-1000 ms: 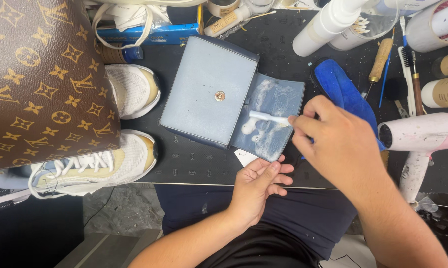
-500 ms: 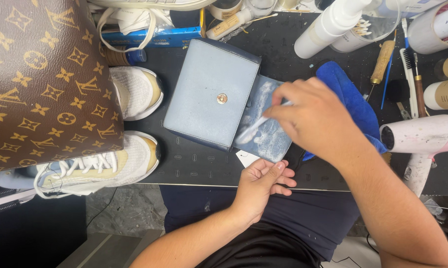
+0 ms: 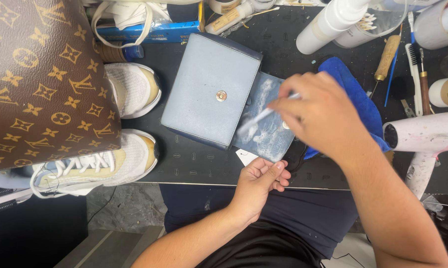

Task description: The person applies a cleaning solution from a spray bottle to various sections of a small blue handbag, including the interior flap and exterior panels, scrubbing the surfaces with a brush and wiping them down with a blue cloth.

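While the right hand [image 3: 323,116] pinches a thin white swab [image 3: 263,116] between thumb and fingertips, its soft tip rests on the open flap [image 3: 263,134] of a pale grey-blue wallet [image 3: 209,89]; the wallet is smooth leather, roughly square, with a small round metal snap at its centre, and it lies in the middle of a black surface [image 3: 194,161] printed with faint repeating marks; the flap folds out to the right and is smeared with whitish, streaky foam. The left hand [image 3: 258,181] sits at the near edge of the surface, fingers curled loosely and holding nothing, just touching a small white tag [image 3: 246,156] below the flap. A crumpled blue cloth [image 3: 355,94] lies under the right hand; to the left stand a brown patterned bag [image 3: 40,84] and two white knit sneakers [image 3: 129,89] with yellowed soles; at the right edge lie a pink and white hairdryer [image 3: 425,134], a wooden-handled tool [image 3: 386,57] and slim brushes [image 3: 413,54]; a white plastic bottle [image 3: 330,25] stands at the top.
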